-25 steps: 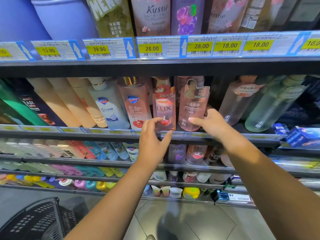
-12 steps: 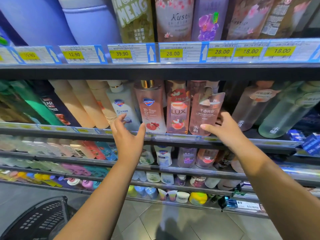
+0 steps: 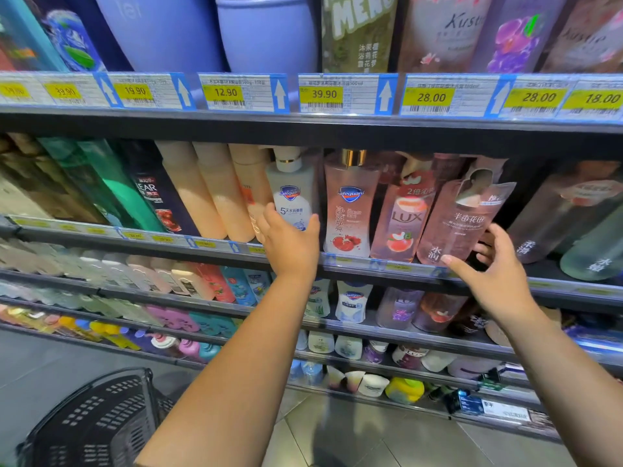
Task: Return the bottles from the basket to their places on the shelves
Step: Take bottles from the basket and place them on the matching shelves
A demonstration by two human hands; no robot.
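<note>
Nearest, in the lower left corner of the frame, a dark mesh basket stands on the grey tiled floor; what it holds cannot be seen. Two bare forearms rise from the bottom edge toward the middle shelf.

At frame centre the left hand grips the lower part of a white Safeguard bottle, with fingers on its left side and thumb on its right. The bottle stands upright on the shelf between a row of peach bottles and a pink Safeguard bottle.

Right of centre the right hand is spread wide and holds nothing. Its thumb tip is at the foot of a pink translucent bottle and its fingers lie just beside the bottle's lower right edge; whether they touch cannot be told. That bottle leans a little left, next to a LUX bottle.

Below, further shelves carry smaller bottles. Above, a strip of yellow price tags runs across the frame under large purple containers.
</note>
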